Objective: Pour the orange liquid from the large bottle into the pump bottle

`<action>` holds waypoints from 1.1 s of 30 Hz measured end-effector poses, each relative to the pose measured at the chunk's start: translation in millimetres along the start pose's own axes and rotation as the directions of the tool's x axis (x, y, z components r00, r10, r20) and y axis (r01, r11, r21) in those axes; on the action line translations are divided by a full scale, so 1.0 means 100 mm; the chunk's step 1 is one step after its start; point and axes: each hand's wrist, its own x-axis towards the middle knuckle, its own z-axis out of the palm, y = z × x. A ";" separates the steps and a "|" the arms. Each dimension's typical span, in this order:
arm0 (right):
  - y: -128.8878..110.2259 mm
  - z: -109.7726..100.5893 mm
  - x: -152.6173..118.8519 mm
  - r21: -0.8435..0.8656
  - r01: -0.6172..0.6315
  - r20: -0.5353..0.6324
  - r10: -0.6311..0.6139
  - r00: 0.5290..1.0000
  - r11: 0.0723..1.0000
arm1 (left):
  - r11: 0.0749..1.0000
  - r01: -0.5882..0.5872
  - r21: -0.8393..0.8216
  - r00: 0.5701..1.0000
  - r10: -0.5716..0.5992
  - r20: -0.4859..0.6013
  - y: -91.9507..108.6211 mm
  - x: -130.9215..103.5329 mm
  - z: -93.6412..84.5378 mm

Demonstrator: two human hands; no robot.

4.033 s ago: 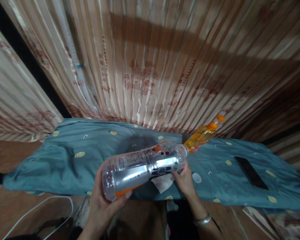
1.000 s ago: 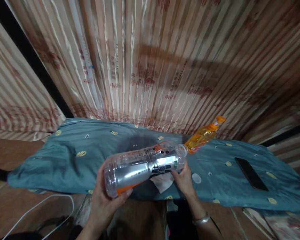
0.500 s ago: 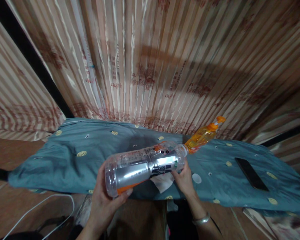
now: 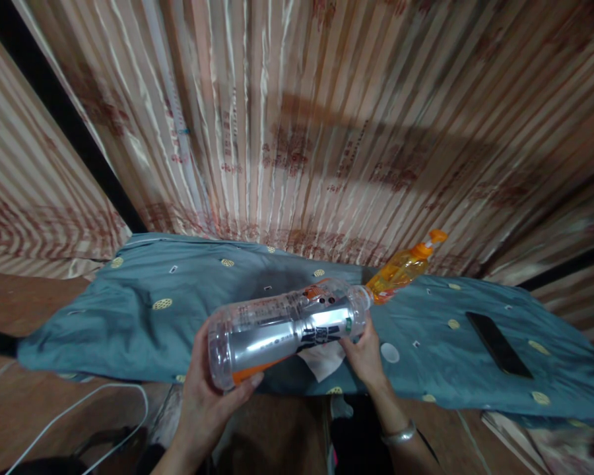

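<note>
A large clear plastic bottle point(image 4: 277, 333) with a silver and orange label lies nearly sideways between my hands, its neck toward the right. My left hand point(image 4: 210, 382) is wrapped round its base end, thumb along the near side. Near the neck, my right hand point(image 4: 365, 353) grips the bottle from below; some of its fingers are hidden behind it. Just beyond the neck stands an orange pump bottle point(image 4: 400, 272) holding yellow liquid. Below the large bottle a white tissue point(image 4: 323, 361) shows partly, and a white round cap or disc point(image 4: 389, 353) lies right of my right hand.
A teal patterned cloth point(image 4: 143, 336) covers the low surface under these things. On its right side lies a black phone point(image 4: 498, 344). A pleated curtain point(image 4: 297, 132) hangs behind, with a dark pole point(image 4: 64, 119) at left. A white cable point(image 4: 79, 402) loops at lower left.
</note>
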 end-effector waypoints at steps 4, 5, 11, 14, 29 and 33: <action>0.01 0.00 0.00 0.020 0.002 0.023 -0.003 1.000 1.000 | 1.000 -0.010 0.006 1.000 0.010 0.005 -0.01 0.00 0.00; 0.00 0.00 0.00 0.019 0.005 0.023 -0.005 1.000 1.000 | 1.000 -0.012 0.005 1.000 0.012 0.003 -0.01 0.01 0.00; -0.01 0.00 0.00 0.011 0.012 0.019 -0.012 1.000 1.000 | 1.000 -0.019 -0.023 1.000 0.019 0.008 0.01 0.01 0.00; -0.01 0.00 0.00 -0.003 -0.008 0.014 0.009 1.000 1.000 | 1.000 -0.011 -0.012 1.000 0.011 0.002 0.01 0.00 0.00; -0.02 0.00 -0.01 0.004 -0.003 0.005 0.003 1.000 1.000 | 0.999 0.004 -0.035 1.000 -0.004 0.001 0.03 0.00 0.01; -0.03 0.01 -0.01 -0.009 0.007 0.002 -0.007 1.000 1.000 | 0.999 0.002 -0.032 1.000 -0.002 -0.015 0.02 -0.01 0.01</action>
